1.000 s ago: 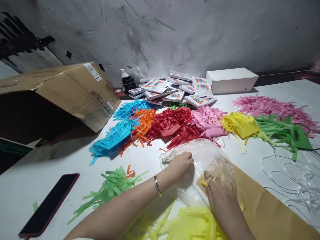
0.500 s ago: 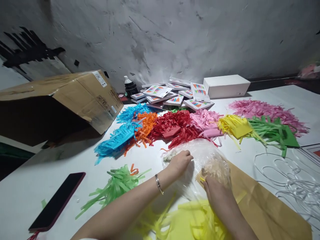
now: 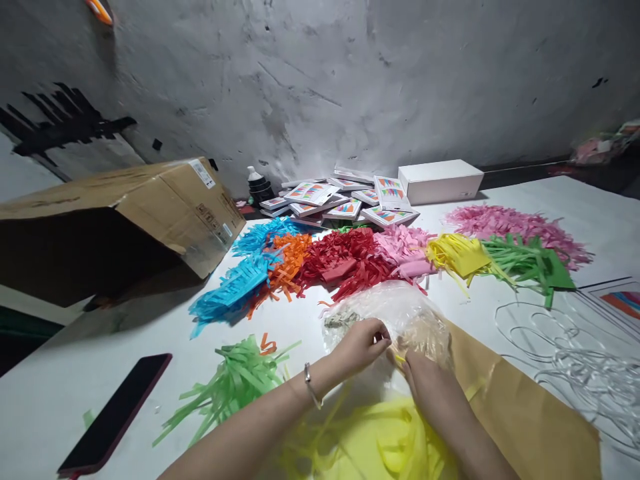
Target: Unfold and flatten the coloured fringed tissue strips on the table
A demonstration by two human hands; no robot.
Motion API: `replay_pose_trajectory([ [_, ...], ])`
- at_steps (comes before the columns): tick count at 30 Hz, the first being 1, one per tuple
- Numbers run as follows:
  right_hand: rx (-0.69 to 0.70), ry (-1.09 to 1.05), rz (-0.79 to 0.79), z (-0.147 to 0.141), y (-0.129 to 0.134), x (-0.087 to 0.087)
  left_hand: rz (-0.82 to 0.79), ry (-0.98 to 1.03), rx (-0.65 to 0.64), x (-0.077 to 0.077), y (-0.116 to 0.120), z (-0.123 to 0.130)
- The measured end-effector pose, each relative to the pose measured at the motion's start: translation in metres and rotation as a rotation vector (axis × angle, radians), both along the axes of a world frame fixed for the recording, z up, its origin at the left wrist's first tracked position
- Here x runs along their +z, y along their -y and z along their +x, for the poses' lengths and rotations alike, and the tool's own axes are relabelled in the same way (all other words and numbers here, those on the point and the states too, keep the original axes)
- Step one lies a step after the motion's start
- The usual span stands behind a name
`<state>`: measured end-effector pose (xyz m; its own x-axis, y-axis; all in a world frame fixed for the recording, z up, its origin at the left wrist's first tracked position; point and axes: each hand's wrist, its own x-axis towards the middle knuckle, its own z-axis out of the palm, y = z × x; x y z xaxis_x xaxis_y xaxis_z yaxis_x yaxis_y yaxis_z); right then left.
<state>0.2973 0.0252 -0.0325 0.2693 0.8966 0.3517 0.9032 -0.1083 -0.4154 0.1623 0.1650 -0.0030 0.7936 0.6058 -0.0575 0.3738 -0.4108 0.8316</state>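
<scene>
Over a clear plastic bag [image 3: 380,293], my two hands are close together. My left hand [image 3: 367,340], with a silver bangle on the wrist, has its thumb and fingers pinched; whatever is between them is too small to make out. Just right of it, my right hand [image 3: 425,377] is closed on a yellow tissue-paper strip [image 3: 399,359], whose end shows at the fingertips. Inside the bag are a beige tangled bundle [image 3: 425,333] and a greenish bundle [image 3: 343,320]. Fringed yellow tissue paper [image 3: 370,443] lies below my hands, partly hidden by my right forearm.
Fringed paper in several colours, such as red [image 3: 340,257], spans the table. Behind stand printed flat boxes [image 3: 345,210] and a white box [image 3: 440,181]. A cardboard box [image 3: 170,207], phone [image 3: 117,413] and green fringe [image 3: 240,373] are left; brown paper [image 3: 525,413] and white cord [image 3: 575,360] right.
My left hand has turned and come down closer to my right hand, its fingertips now beside the yellow strip. The camera view has shifted slightly.
</scene>
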Motion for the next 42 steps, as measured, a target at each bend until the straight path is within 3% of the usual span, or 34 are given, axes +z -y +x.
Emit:
replay_pose_trajectory([
  [10, 0.183, -0.156, 0.302, -0.025, 0.038, 0.055, -0.718, 0.42, 0.242, 0.048, 0.062, -0.043],
  [13, 0.251, -0.19, 0.277, -0.029, 0.048, 0.064, -1.012, 0.533, 0.291, 0.055, 0.08, -0.049],
  [16, 0.326, -0.198, 0.258, -0.031, 0.057, 0.067, -1.125, 0.579, 0.324, 0.058, 0.094, -0.053],
  [25, 0.422, -0.106, 0.301, -0.046, 0.066, 0.066, -1.136, 0.625, 0.466, 0.051, 0.119, -0.061],
  [29, 0.41, -0.004, 0.314, -0.047, 0.063, 0.072, -0.948, 0.625, 0.48, 0.045, 0.123, -0.063],
  [33, 0.5, 0.087, 0.276, -0.04, 0.065, 0.076, -0.787, 0.578, 0.445, 0.046, 0.126, -0.068],
  [38, 0.549, 0.064, 0.176, -0.037, 0.071, 0.077, -0.639, 0.551, 0.39, 0.047, 0.131, -0.071],
  [42, 0.53, -0.037, 0.192, -0.043, 0.073, 0.074, -0.539, 0.513, 0.337, 0.046, 0.134, -0.071],
])
